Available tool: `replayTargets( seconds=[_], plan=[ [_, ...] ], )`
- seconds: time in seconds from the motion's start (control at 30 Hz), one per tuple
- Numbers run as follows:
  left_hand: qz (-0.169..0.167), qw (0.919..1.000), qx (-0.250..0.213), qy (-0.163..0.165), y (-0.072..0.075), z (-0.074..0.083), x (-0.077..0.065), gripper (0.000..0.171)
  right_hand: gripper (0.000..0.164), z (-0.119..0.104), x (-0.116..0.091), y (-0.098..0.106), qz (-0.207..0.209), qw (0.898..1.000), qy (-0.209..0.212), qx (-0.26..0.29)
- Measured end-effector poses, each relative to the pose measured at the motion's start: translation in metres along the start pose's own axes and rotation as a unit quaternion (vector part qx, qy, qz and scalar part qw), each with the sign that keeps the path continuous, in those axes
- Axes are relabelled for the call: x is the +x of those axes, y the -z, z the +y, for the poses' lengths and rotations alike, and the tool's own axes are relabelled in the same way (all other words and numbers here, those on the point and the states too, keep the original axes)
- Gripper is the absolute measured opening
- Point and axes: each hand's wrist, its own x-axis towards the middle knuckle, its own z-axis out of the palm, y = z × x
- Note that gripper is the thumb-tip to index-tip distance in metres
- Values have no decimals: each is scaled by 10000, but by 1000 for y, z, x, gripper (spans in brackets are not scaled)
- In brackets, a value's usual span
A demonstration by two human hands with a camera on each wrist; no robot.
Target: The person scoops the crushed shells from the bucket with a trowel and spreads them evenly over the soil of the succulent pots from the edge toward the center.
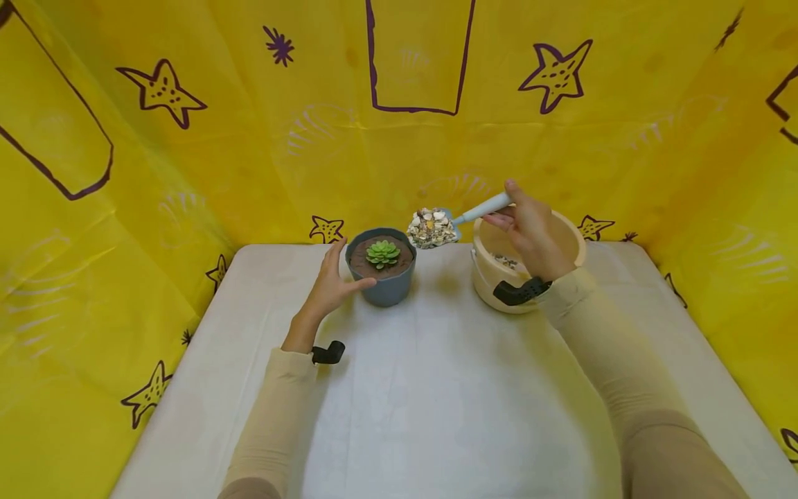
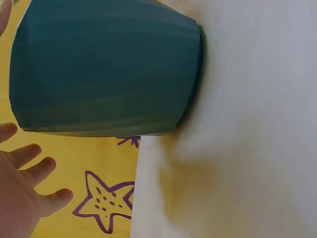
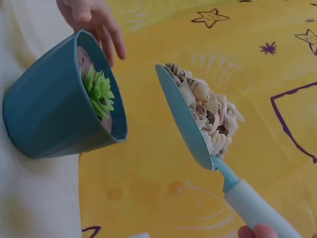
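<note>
A blue-grey flower pot [image 1: 388, 290] stands toward the back of the table, filled with brown soil [image 1: 361, 262] around a green succulent [image 1: 383, 254]. My left hand [image 1: 333, 281] is at the pot's left side, fingers spread and thumb reaching toward its front. In the right hand [image 1: 535, 229] I grip the pale handle [image 3: 257, 210] of a light blue garden trowel [image 3: 184, 121]. Its blade carries a heap of small seashells [image 3: 208, 106], held in the air just right of the pot's rim.
A cream bucket [image 1: 499, 291] stands at the back right, under my right hand, with some shells [image 1: 506, 261] inside. A white cloth [image 1: 436, 402] covers the table. Yellow patterned sheets [image 1: 249, 159] hang behind and at both sides.
</note>
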Motion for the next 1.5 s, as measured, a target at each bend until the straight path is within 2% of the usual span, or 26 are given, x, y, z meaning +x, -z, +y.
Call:
replayTargets(
  seconds=[0.2,0.53,0.7,0.9,1.0,1.2,1.23,1.43,1.5],
  plan=[
    [-42,9999,-142,52,-1,-4,2,113,21,10,6,-14,260,9996,-106,-42],
    [-137,9993,-325,129,-6,-8,4,113,33,28,13,-38,276,9993,-210,-119],
    [-143,9991,-395,79,-7,-8,6,111,22,37,14,-47,335,9990,-236,-202],
    [-278,9989,-350,101,-6,-9,8,111,21,50,15,-52,389,9976,-238,-513],
    [-352,9980,-510,101,-6,-8,9,108,20,56,15,-54,370,9975,-241,-548],
    [-513,9965,-631,179,-4,-5,9,104,24,62,16,-59,310,9975,-177,-617],
    [-561,9964,-596,205,-2,0,8,104,25,62,16,-60,311,9974,-180,-620],
    [-516,9969,-559,222,-4,-3,9,105,26,67,17,-62,388,9967,-162,-698],
    [-455,9973,-528,214,-6,-9,11,107,27,69,17,-63,402,9966,-135,-701]
  ],
)
